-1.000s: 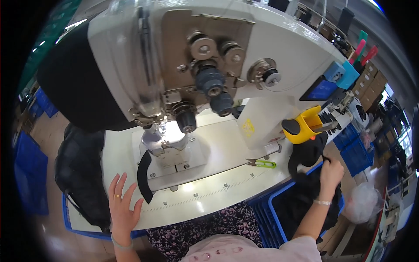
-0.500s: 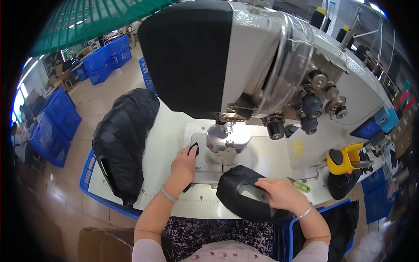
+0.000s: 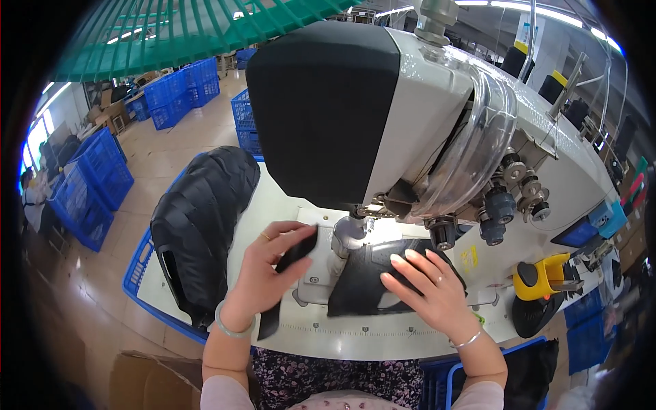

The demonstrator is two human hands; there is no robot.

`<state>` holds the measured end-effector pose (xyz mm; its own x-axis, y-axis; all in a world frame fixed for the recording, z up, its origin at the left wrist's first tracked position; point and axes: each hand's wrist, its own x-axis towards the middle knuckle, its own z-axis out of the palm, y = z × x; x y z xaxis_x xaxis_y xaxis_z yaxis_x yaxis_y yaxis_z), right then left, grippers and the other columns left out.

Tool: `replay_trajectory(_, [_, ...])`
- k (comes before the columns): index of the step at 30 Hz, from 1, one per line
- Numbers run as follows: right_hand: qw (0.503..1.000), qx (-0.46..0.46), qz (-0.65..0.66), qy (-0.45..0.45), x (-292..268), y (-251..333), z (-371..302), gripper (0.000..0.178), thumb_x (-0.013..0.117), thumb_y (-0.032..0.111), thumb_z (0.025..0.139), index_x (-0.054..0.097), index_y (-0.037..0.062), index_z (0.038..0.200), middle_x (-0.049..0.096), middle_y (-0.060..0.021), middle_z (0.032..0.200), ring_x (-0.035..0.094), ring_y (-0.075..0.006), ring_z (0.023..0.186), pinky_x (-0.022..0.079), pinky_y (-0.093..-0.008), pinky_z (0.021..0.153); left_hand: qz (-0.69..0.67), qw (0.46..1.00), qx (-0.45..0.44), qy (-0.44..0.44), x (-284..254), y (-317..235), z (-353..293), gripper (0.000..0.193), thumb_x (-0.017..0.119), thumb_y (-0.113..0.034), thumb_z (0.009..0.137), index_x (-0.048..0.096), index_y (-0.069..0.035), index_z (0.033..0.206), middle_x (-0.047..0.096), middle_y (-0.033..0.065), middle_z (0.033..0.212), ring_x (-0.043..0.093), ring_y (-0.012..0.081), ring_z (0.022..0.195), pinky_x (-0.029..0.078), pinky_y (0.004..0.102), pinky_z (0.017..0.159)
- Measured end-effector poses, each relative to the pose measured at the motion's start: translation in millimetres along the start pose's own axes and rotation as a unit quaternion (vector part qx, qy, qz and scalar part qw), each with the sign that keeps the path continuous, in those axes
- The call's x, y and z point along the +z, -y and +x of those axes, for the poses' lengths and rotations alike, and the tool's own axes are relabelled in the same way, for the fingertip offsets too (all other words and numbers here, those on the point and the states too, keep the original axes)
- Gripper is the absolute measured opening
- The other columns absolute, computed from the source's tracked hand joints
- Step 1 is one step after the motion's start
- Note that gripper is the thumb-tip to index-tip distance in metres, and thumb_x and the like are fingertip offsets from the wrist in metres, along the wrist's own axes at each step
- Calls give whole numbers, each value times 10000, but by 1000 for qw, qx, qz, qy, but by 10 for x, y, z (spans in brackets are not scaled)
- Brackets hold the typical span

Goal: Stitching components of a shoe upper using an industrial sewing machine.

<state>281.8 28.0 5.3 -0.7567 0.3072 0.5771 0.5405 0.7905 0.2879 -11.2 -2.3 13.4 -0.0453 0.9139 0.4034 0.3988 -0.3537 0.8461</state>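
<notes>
My left hand (image 3: 263, 277) pinches a narrow black strip (image 3: 270, 321), which hangs down past the wrist toward the table's front edge. Under the head of the sewing machine (image 3: 437, 137) lies a black shaped panel (image 3: 365, 277), its far part reaching close to the metal post (image 3: 339, 256) below the needle area. My right hand (image 3: 437, 297) rests on that panel with the fingers spread flat and covers part of it. Whether the needle touches the panel cannot be seen.
A stack of black shaped pieces (image 3: 201, 212) covers the table's left side. On the right stand a yellow holder (image 3: 540, 277) and a black piece (image 3: 536, 314). A blue crate (image 3: 529, 362) holding black material sits by my right arm. Overhead hangs a green fan guard (image 3: 184, 37).
My right hand has brought the black panel farther in, up to the machine's post, and flattened its fingers on it. My left hand has shifted left with the strip. The view has tilted up slightly.
</notes>
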Motion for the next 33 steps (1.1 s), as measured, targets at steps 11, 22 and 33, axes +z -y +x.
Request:
replay_trajectory(11, [989, 53, 131, 41, 165, -64, 96, 572, 626, -44, 663, 679, 214, 1170, 550, -71, 1310, 479, -322, 1254, 401, -487, 1044, -322, 942, -31, 85, 489, 254, -146, 371, 593, 17, 865, 481, -43, 1213, 516, 65, 1234, 515, 150, 1073, 453, 285, 910])
replay_trajectory(22, [990, 61, 123, 45, 113, -23, 134, 572, 630, -68, 657, 680, 205, 1157, 560, -61, 1303, 492, -308, 1256, 438, -440, 1001, 34, 990, 140, 2, 490, -116, -83, 284, 780, -58, 723, 719, -61, 1001, 650, 90, 1166, 581, 242, 1000, 502, 337, 885])
replay_trajectory(33, [987, 92, 130, 24, 147, 8, 115, 532, 661, -40, 671, 685, 198, 1147, 572, -69, 1301, 510, -309, 1247, 479, -387, 877, 189, 953, 238, 2, 497, -103, 13, 298, 760, -63, 729, 707, -47, 1022, 655, 68, 1176, 558, 283, 940, 503, 355, 835])
